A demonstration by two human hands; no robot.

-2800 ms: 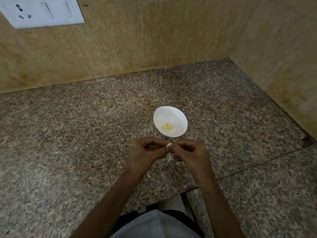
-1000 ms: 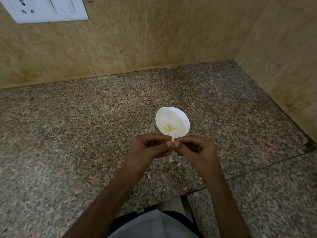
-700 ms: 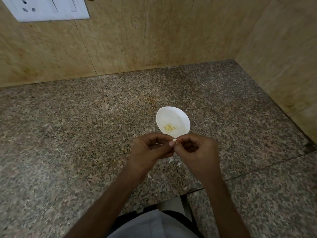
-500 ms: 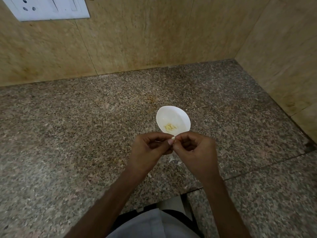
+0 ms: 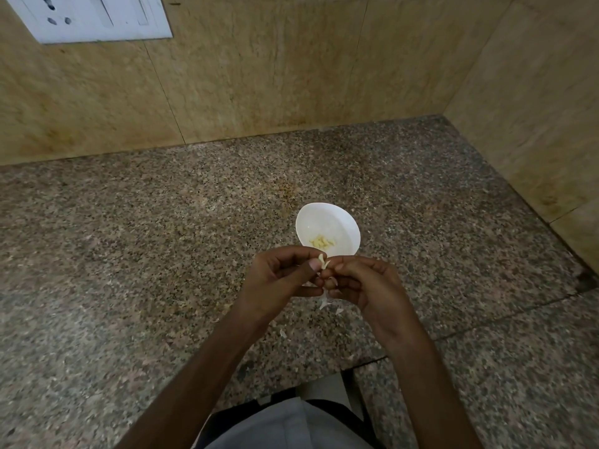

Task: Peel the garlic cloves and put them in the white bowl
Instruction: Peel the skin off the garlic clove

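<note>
A small white bowl [image 5: 334,222] stands on the granite counter just beyond my hands, with several pale yellow peeled cloves [image 5: 321,243] at its bottom. My left hand [image 5: 282,280] and my right hand [image 5: 363,286] meet just in front of the bowl's near rim. Between their fingertips they pinch one small garlic clove [image 5: 322,260], whose pale tip sticks up with a bit of thin skin beside it. The rest of the clove is hidden by my fingers.
Scraps of white garlic skin [image 5: 324,303] lie on the speckled granite counter [image 5: 162,254] under my hands. Tan stone walls close the counter at the back and right. A white switch plate [image 5: 97,17] is on the wall at upper left.
Both hands stay together near the bowl's rim. The clove's pale tip now shows more between the fingertips, with skin pulled aside. The bowl has not moved.
</note>
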